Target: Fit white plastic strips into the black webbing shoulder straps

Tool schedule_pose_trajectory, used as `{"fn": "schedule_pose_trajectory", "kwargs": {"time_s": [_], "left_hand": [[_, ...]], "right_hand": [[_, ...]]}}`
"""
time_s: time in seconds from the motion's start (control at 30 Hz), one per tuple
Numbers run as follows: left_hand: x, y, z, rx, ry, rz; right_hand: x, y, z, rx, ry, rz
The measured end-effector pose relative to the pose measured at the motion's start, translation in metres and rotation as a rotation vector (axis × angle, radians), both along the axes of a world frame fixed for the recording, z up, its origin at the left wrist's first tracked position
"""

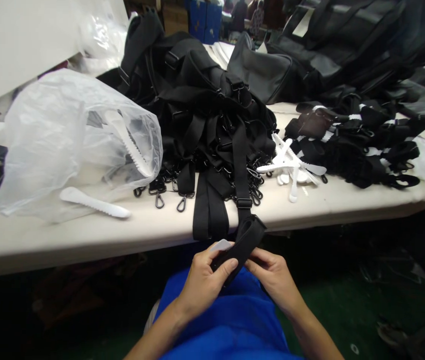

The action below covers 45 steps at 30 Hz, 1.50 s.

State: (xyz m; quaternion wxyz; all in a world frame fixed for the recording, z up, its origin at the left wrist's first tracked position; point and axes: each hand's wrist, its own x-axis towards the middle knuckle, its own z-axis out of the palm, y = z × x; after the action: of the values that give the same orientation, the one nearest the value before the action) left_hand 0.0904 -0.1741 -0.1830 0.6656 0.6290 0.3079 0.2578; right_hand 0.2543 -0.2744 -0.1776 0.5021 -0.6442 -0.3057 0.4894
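A folded black webbing strap (248,237) hangs over the table's front edge, and both my hands are on it. My left hand (205,277) is closed around the folds, thumb on top. A white plastic piece (221,245) pokes out beside its fingers; most of it is hidden. My right hand (272,270) pinches the strap's right edge. From the folds, the strap runs up through a black slide buckle (244,203) into a tangled pile of black straps (212,125). Metal snap hooks (181,203) lie along the pile's front.
White serrated plastic strips (291,162) lie heaped right of the pile, and one loose strip (94,202) is at left. A clear plastic bag (58,135) holds more. Bundled black straps (351,145) sit at right. Black bags (332,45) stand behind on the cream-covered table (152,235).
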Motion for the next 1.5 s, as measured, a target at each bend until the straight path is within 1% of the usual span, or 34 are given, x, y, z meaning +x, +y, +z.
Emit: {"fn": "schedule_pose_trajectory", "kwargs": {"time_s": [0.13,0.2,0.3,0.37,0.43,0.5,0.57,0.6,0.67,0.73,0.77,0.8,0.83,0.9,0.93,1.03,1.1,1.17,1.27,1.37,1.5], "left_hand": [[-0.003,-0.006,-0.011,-0.038,0.042,-0.026],[-0.002,-0.009,-0.016,-0.070,0.064,-0.064],[0.003,-0.015,-0.025,-0.109,0.096,-0.151],[0.007,-0.018,-0.032,-0.111,0.097,-0.201],[0.009,-0.021,-0.041,-0.101,0.092,-0.218],[0.009,-0.020,-0.052,-0.088,0.104,-0.214],[0.007,-0.019,-0.063,-0.084,0.127,-0.219],[0.006,-0.017,-0.069,-0.085,0.141,-0.228],[0.004,-0.016,-0.080,-0.089,0.171,-0.247],[0.004,-0.015,-0.088,-0.091,0.201,-0.255],[0.005,-0.015,-0.091,-0.091,0.211,-0.255],[0.006,-0.015,-0.093,-0.091,0.217,-0.255],[0.007,-0.016,-0.095,-0.089,0.220,-0.254],[0.008,-0.017,-0.095,-0.082,0.217,-0.252],[0.008,-0.018,-0.095,-0.079,0.213,-0.253],[0.008,-0.020,-0.094,-0.080,0.205,-0.253],[0.008,-0.021,-0.096,-0.097,0.203,-0.244],[0.008,-0.024,-0.098,-0.123,0.198,-0.229],[0.007,-0.028,-0.101,-0.159,0.183,-0.196],[0.007,-0.031,-0.101,-0.168,0.182,-0.171],[0.006,-0.027,-0.101,-0.148,0.181,-0.166]], "right_hand": [[-0.003,-0.021,-0.006,-0.068,-0.040,-0.180],[-0.007,-0.030,-0.004,-0.074,-0.038,-0.206],[-0.010,-0.039,-0.001,-0.105,0.002,-0.122],[-0.009,-0.042,-0.005,-0.111,0.060,-0.072],[-0.005,-0.045,-0.016,-0.097,0.169,-0.032],[-0.002,-0.046,-0.031,-0.074,0.276,0.026],[0.000,-0.047,-0.046,-0.063,0.281,0.086],[0.000,-0.047,-0.052,-0.063,0.202,0.104],[-0.003,-0.045,-0.061,-0.041,-0.100,0.105],[-0.007,-0.043,-0.063,0.043,-0.434,0.091],[-0.009,-0.041,-0.063,0.099,-0.548,0.088],[-0.012,-0.039,-0.062,0.156,-0.607,0.083],[-0.015,-0.036,-0.061,0.204,-0.618,0.069],[-0.019,-0.030,-0.061,0.221,-0.562,0.016],[-0.020,-0.026,-0.062,0.193,-0.511,-0.023],[-0.018,-0.016,-0.070,0.026,-0.300,-0.155],[-0.014,-0.012,-0.076,-0.053,-0.180,-0.206],[-0.010,-0.013,-0.081,-0.084,-0.133,-0.191],[-0.007,-0.015,-0.084,-0.081,-0.155,-0.149],[-0.009,-0.013,-0.086,-0.098,-0.163,-0.152],[-0.013,-0.010,-0.088,-0.165,-0.102,-0.108]]}}
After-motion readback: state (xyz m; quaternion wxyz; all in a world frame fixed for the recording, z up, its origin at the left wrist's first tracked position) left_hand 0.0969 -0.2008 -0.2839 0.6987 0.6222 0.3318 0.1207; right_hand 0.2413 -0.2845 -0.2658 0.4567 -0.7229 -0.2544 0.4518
